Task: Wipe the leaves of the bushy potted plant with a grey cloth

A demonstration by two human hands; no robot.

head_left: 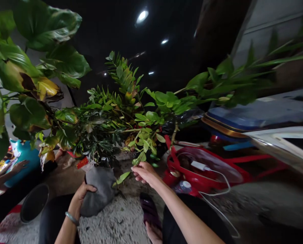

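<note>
At far left, another person in a turquoise garment (26, 161) sits beyond one round black plastic bucket (35, 203), under a plant with large glossy green leaves (65, 62), some yellowed. The left hand (84, 189), one grey-green bangle (72, 219) at its wrist, clamps one rounded dark grey object (99, 189), thumb on its front. Just behind is one red packet (82, 162), its marks too small to read. Well apart, the right hand (142, 172) meets a low light-green leafy sprig (145, 144), fingers curled; whether they pinch it I cannot tell. One purple slipper (150, 210) is below; right, one red bag (209, 181) carries one white plug-like block (199, 165) with a white cable.
</note>
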